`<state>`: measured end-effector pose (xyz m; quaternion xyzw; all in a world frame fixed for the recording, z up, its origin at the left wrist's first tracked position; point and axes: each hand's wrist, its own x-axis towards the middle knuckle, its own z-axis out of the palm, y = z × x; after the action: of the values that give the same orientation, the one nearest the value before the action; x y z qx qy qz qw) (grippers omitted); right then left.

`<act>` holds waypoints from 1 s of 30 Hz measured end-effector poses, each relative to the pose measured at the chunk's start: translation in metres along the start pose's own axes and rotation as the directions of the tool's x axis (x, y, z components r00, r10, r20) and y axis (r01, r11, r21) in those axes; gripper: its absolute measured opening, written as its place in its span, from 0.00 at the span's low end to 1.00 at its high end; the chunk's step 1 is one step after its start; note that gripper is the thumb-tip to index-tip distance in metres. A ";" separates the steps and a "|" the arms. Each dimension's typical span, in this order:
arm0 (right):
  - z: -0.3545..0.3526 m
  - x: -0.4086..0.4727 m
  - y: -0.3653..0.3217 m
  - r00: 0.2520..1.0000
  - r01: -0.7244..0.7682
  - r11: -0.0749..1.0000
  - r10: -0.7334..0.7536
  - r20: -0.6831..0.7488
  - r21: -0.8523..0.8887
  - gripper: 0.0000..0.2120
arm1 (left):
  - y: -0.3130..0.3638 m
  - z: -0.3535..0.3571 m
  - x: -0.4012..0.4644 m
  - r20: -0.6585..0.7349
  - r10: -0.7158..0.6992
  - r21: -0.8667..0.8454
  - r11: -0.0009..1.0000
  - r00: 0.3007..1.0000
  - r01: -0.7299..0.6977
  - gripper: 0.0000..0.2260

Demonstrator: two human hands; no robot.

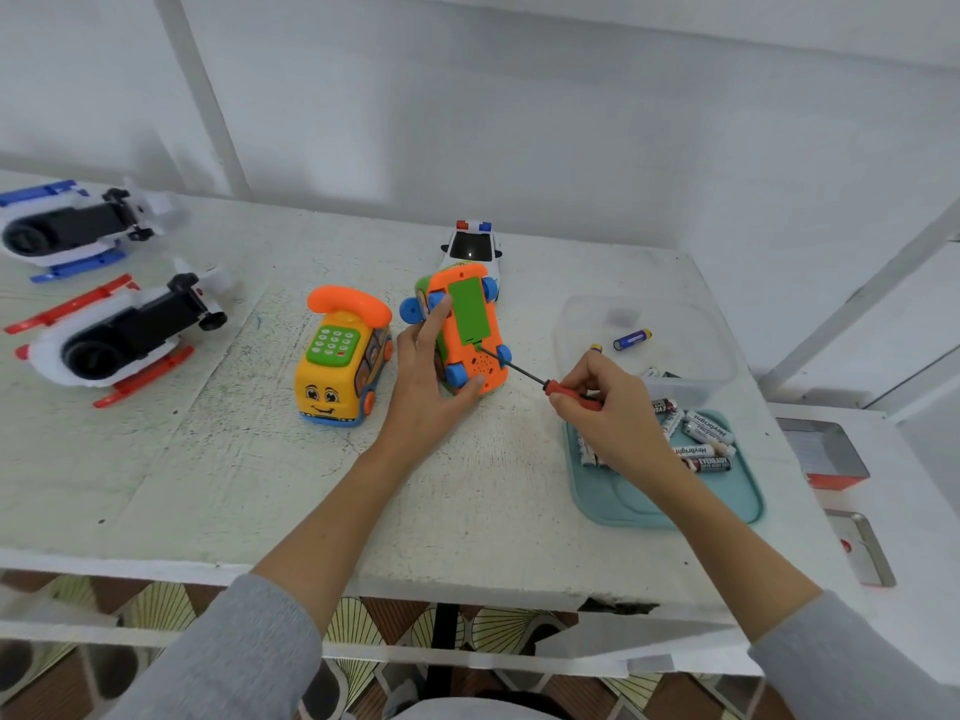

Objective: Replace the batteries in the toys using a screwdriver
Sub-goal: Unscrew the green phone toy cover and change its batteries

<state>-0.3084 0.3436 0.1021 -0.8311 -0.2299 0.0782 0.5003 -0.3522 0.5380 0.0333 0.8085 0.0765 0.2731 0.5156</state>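
My left hand (423,371) grips an orange phone toy (475,366) tipped on its side, its underside facing me with a green battery cover (469,311) and blue wheels. My right hand (610,407) holds a red-handled screwdriver (524,370); its tip touches the lower edge of the green cover. A second phone toy (340,363), yellow with an orange handset, stands upright just left of my left hand. A teal tray (623,498) under my right wrist holds several batteries (704,441).
A white police car (470,246) sits behind the held toy. Two toy helicopters, one with blue skids (72,228) and one with red skids (119,335), lie at the far left. A clear plastic box (670,324) at right holds loose batteries. The table's front edge runs below my forearms.
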 end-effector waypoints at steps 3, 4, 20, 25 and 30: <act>0.000 0.000 -0.001 1.000 0.001 1.000 -0.001 -0.001 -0.018 0.07 | 0.001 0.000 -0.001 0.002 -0.004 -0.002 1.000 1.000 0.004 0.36; 0.000 0.000 -0.001 1.000 0.000 1.000 0.000 0.002 -0.025 0.06 | 0.002 0.000 -0.001 0.002 -0.008 -0.001 1.000 1.000 0.008 0.36; -0.003 0.001 0.001 1.000 0.021 0.999 -0.020 0.019 -0.048 0.06 | 0.000 0.000 0.000 0.002 0.019 0.021 1.000 1.000 -0.019 0.35; -0.010 0.002 -0.002 0.999 0.048 0.999 -0.048 -0.003 -0.021 0.05 | -0.002 0.000 0.001 -0.013 0.043 0.043 0.998 0.999 -0.043 0.36; -0.014 0.007 -0.012 0.996 0.006 1.000 -0.005 -0.085 0.011 0.07 | -0.003 0.001 0.001 0.006 0.101 0.083 0.991 0.995 -0.101 0.38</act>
<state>-0.3011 0.3402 0.1201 -0.8303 -0.2101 0.0428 0.5145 -0.3505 0.5387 0.0306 0.8323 0.0464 0.2945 0.4673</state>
